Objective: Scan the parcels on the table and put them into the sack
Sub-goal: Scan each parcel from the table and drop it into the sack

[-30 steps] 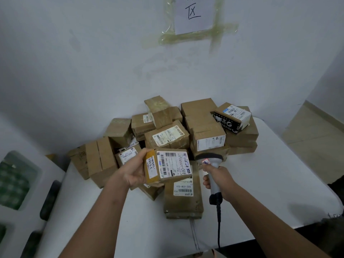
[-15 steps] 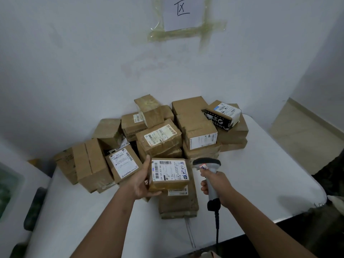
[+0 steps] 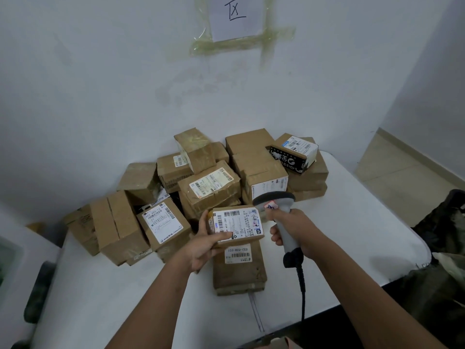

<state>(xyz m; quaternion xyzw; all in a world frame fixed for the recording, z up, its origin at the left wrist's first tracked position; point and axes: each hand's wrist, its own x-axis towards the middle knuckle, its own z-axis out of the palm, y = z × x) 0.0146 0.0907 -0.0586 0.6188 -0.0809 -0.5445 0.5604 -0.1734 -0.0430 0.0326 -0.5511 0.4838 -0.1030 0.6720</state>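
Note:
My left hand (image 3: 204,244) holds a small cardboard parcel (image 3: 237,224) above the table, its white barcode label facing up. My right hand (image 3: 292,226) grips the handle of a grey barcode scanner (image 3: 275,200), whose head sits just right of the parcel's top edge. Under the held parcel lies a flat brown parcel (image 3: 239,269) with a small label. Behind it, a pile of several cardboard parcels (image 3: 208,186) leans against the wall. A dark sack (image 3: 445,250) stands at the right edge of the table.
The white table (image 3: 352,235) ends close on the right and near side. The scanner's black cable (image 3: 303,295) hangs over the front edge. A white crate-like object (image 3: 15,260) sits at the left. Tiled floor (image 3: 402,177) lies beyond the table's right corner.
My left hand has lowered the parcel and tipped its label flatter and to the right, closer to the scanner head. The camera view has shifted downward a little.

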